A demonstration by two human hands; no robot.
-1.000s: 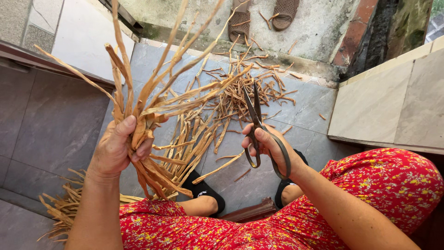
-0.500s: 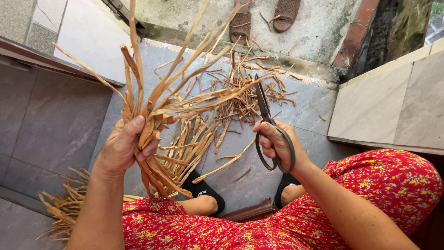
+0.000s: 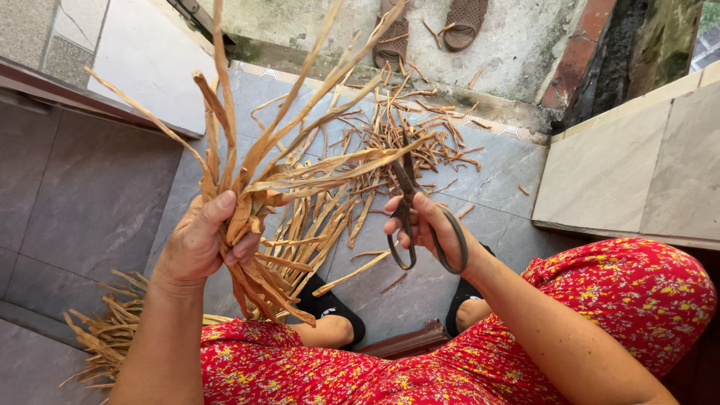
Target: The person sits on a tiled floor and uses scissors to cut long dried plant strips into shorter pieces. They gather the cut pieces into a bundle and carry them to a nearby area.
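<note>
head view looks down past a lap in a red floral dress [image 3: 600, 300] to a grey tiled floor [image 3: 97, 202]. the left hand [image 3: 196, 244] has its fingers [image 3: 240, 247] wrapped tight round the middle of a bundle of dry tan leaf strips [image 3: 262, 187], thumb pressed over the front, so the strips fan upward above the fist and hang in a thicker tuft below it toward the knee. the right hand [image 3: 431, 229] holds a pair of dark metal scissors with large loop handles [image 3: 409, 217], fingers threaded through the loops; the blades point up and away and their tips now sit in among the long strips that lean out to the right of the bundle. compared with a second ago the scissors have come up and inward, from hanging apart beside the bundle to touching its outer strips, while the left hand has raised and tipped the bundle slightly toward them; whether the blades are parted or closed i cannot tell, since the strips cross over them. beyond the hands a scatter of short cut strips [image 3: 420, 127] lies on the floor, another heap of strips [image 3: 105, 330] sits low at the left, black sandals [image 3: 330, 311] are on the feet, and brown sandals [image 3: 431, 26] rest on the concrete step.
</note>
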